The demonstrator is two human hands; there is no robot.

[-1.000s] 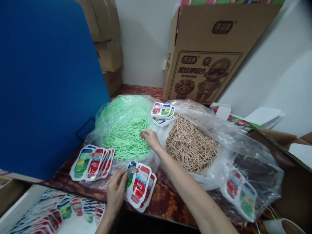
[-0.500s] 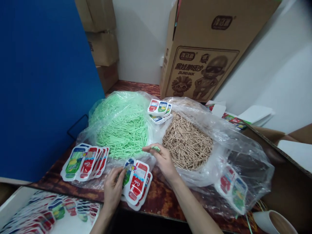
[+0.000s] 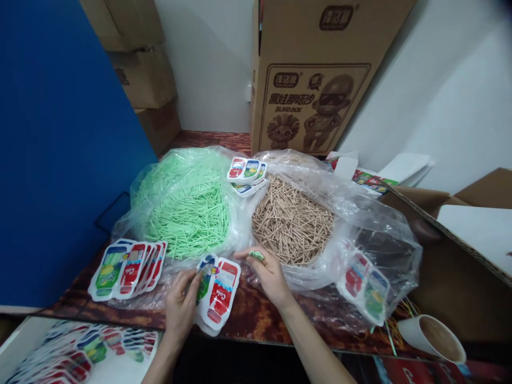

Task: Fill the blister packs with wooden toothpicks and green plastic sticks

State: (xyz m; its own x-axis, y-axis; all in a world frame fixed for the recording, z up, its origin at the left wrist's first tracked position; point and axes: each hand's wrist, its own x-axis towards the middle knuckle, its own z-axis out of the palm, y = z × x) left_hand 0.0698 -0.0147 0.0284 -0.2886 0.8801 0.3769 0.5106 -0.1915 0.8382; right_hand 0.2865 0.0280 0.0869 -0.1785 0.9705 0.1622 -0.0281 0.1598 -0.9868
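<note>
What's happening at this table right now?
A person is handling sticks and bottle-shaped packets. The left hand holds the left side of a green-and-red packet near the table's front edge. The right hand holds a small bundle of green sticks, apart from that packet. Beyond the hands are a green stick pile and, to its right, a brown stick pile. A row of overlapping packets lies left of the left hand.

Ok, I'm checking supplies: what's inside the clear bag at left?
The clear bag holds green sticks, uncovered in front and showing through it farther back. Anything beneath the top layer is hidden.
</note>
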